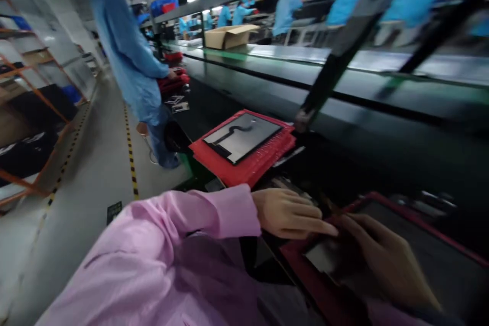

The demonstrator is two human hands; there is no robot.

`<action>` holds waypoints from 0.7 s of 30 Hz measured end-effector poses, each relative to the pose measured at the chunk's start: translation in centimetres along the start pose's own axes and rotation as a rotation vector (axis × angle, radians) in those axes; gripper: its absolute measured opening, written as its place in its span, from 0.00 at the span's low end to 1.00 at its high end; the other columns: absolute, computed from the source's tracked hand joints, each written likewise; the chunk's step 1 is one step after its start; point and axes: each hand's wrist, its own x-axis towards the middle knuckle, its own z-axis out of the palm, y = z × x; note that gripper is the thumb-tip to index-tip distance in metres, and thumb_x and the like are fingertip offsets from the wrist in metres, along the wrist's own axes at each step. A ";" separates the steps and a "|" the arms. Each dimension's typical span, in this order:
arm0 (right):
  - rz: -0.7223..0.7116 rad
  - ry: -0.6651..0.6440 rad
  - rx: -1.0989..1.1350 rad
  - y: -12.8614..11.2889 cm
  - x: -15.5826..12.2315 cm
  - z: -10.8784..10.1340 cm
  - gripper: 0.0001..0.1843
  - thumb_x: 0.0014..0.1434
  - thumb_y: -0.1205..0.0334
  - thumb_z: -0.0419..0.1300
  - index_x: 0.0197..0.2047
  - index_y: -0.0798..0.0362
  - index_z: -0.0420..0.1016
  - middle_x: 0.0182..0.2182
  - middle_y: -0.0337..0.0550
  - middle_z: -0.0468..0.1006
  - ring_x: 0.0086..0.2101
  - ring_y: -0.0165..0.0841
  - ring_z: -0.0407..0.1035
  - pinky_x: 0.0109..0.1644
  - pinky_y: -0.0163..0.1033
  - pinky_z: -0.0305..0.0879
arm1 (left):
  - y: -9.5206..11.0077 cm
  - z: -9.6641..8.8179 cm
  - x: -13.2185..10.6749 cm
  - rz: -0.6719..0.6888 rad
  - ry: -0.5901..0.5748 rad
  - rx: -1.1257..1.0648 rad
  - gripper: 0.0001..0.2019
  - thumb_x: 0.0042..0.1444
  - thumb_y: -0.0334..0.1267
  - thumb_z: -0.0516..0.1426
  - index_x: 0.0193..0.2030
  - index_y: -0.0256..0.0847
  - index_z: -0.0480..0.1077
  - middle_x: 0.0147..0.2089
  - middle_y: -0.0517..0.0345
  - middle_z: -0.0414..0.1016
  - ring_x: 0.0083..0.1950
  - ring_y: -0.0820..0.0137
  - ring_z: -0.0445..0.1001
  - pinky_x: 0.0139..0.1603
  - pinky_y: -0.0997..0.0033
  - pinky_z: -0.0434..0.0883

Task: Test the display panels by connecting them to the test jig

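My left hand (292, 212), in a pink sleeve, lies with fingers stretched out together, fingertips resting on the near left corner of a red tray (412, 214). A dark flat panel (416, 260) sits in that tray. My right hand (382, 260) lies over the panel's left part, fingers bent and pressed down on it. Whether either hand grips anything is blurred. Further back a stack of red trays (244, 160) carries a grey panel (244, 136) with a black flex cable on it.
A person in a blue coat (130, 61) stands at the bench to the left, hands on more red trays (173, 81). A dark conveyor (344, 91) runs behind. A cardboard box (229, 35) sits far back. Orange shelving (34, 112) lines the aisle at left.
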 end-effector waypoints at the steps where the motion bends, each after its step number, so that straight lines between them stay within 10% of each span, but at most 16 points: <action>1: 0.039 0.034 0.029 -0.4 0.0 0.1 0.19 0.50 0.34 0.61 0.28 0.40 0.75 0.29 0.51 0.79 0.31 0.47 0.73 0.35 0.55 0.70 | 0.4 1.2 2.3 -0.039 0.039 0.023 0.19 0.72 0.37 0.47 0.59 0.51 0.77 0.58 0.54 0.79 0.58 0.69 0.77 0.61 0.70 0.71; 7: -0.015 0.054 0.137 -2.3 0.4 0.6 0.26 0.55 0.32 0.58 0.29 0.48 0.70 0.28 0.46 0.76 0.31 0.39 0.68 0.37 0.47 0.67 | -2.2 2.6 9.1 -0.217 0.206 -0.024 0.14 0.72 0.38 0.48 0.49 0.42 0.75 0.52 0.49 0.80 0.55 0.61 0.75 0.63 0.58 0.69; 21: -0.036 0.096 0.128 -3.3 2.2 0.1 0.09 0.64 0.60 0.60 0.33 0.54 0.72 0.30 0.36 0.72 0.33 0.28 0.64 0.40 0.35 0.60 | -8.3 4.9 8.6 0.099 0.297 -0.314 0.12 0.68 0.35 0.46 0.34 0.44 0.65 0.31 0.58 0.71 0.37 0.63 0.70 0.52 0.53 0.65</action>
